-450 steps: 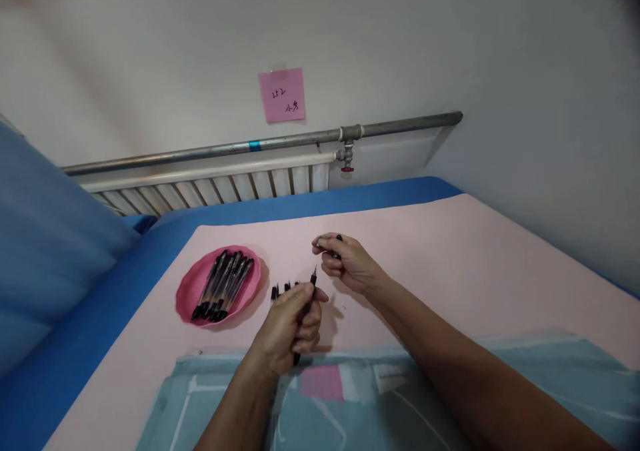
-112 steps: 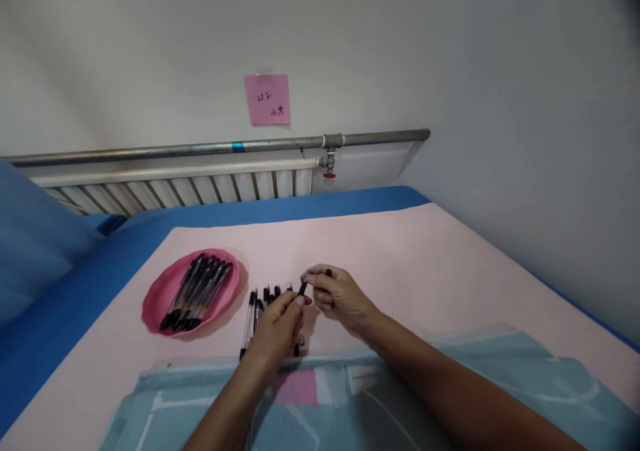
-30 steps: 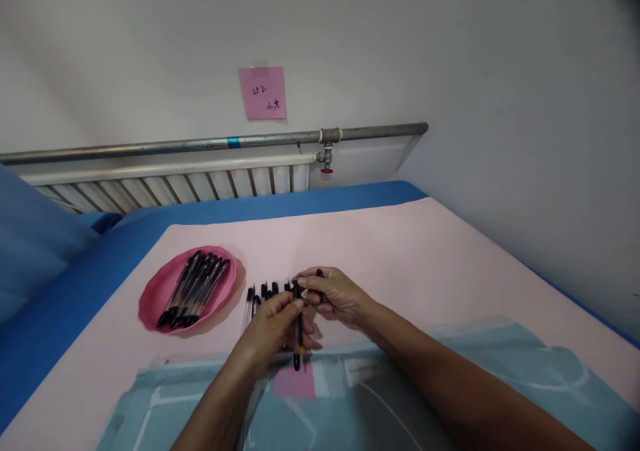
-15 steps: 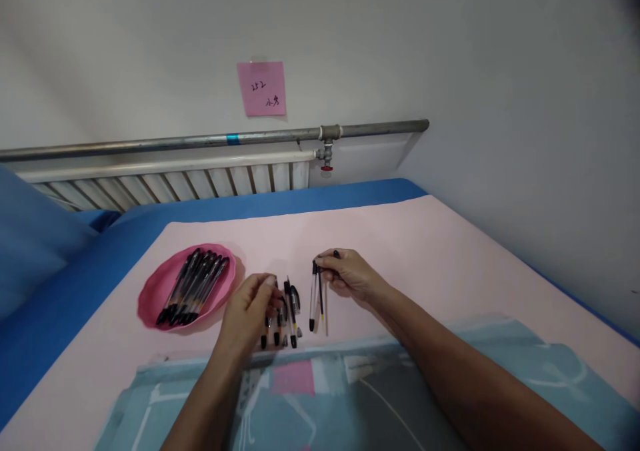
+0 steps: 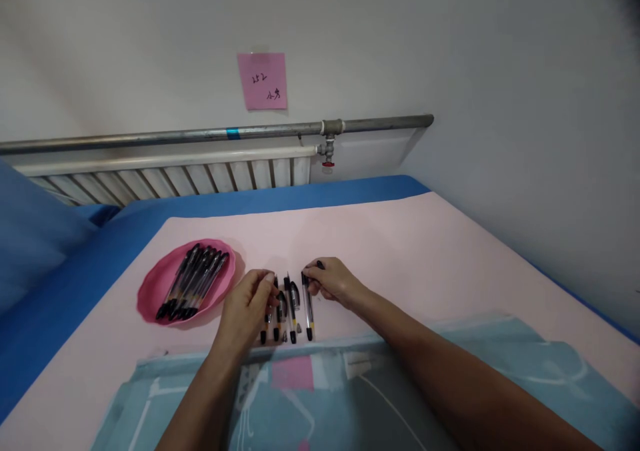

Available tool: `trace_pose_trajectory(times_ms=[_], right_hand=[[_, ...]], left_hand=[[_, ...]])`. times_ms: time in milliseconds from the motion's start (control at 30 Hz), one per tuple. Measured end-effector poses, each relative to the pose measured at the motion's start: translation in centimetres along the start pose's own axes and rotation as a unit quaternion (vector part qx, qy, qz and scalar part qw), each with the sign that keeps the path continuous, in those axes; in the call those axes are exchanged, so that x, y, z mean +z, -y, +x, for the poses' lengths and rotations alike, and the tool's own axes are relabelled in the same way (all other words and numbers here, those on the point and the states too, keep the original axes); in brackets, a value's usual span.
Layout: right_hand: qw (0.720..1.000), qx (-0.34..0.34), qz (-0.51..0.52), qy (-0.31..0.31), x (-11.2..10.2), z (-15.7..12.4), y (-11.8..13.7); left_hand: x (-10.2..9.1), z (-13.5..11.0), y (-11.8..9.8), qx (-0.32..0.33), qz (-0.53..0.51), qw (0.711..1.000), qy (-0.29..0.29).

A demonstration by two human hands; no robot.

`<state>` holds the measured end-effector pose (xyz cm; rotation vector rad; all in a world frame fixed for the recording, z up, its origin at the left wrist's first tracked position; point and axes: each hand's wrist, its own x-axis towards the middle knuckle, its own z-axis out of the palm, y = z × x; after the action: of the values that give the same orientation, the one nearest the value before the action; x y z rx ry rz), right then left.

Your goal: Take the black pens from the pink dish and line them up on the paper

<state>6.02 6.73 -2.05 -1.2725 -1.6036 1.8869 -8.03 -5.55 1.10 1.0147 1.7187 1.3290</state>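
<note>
My right hand (image 5: 334, 281) pinches the top of a black pen (image 5: 308, 311) with a see-through barrel, which points down at the pink surface. A small black piece (image 5: 321, 264), perhaps a cap, sticks out above these fingers. To the left, my left hand (image 5: 253, 297) is curled with thumb and fingers together at the upper ends of the leftmost pens; what it holds, if anything, is hidden. Between the hands lie an uncapped pen (image 5: 291, 311), a black cap (image 5: 295, 295) and another cap (image 5: 283, 306). Small cone-shaped tips (image 5: 299, 329) lie near the pens' lower ends.
A pink scalloped dish (image 5: 150, 287) with several capped pens (image 5: 195, 284) stands left of my left hand. Blue printed cloth (image 5: 175, 384) covers the near edge. Behind the pink surface (image 5: 400, 257) are a radiator (image 5: 225, 174), a pipe (image 5: 175, 137) and the wall.
My right hand has moved left and slightly down, bringing the pen beside the row. The thin refill seen separately beside the barrel now appears inside it. My left hand has stayed nearly still.
</note>
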Motion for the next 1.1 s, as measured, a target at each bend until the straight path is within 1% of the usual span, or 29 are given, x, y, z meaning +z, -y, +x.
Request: trace_pose_trajectory(times_ms=[300,500,700,833,1000,1100], right_hand=[[0.999,-0.014,-0.035,0.005,0.0,0.0,-0.1],[0.998,-0.023,-0.06,0.003,0.1,0.0,-0.3],[0.992,-0.03,-0.125,-0.003,-0.1,-1.0,0.0],[0.984,-0.035,-0.175,-0.009,0.1,-1.9,0.3],[0.978,-0.051,-0.203,-0.007,0.9,-2.5,0.6],[0.969,-0.05,-0.242,0.006,0.7,-2.7,0.8]], left_hand=[[0.2,0.0,0.0,-0.002,0.023,1.0,0.001],[0.0,-0.1,0.2,0.009,0.048,0.999,0.015],[-0.1,0.0,0.2,0.012,0.051,0.998,0.018],[-0.2,0.0,0.3,0.017,0.07,0.997,0.018],[-0.2,-0.1,0.2,0.023,0.082,0.996,0.016],[-0.2,-0.1,0.1,0.022,0.078,0.997,0.004]])
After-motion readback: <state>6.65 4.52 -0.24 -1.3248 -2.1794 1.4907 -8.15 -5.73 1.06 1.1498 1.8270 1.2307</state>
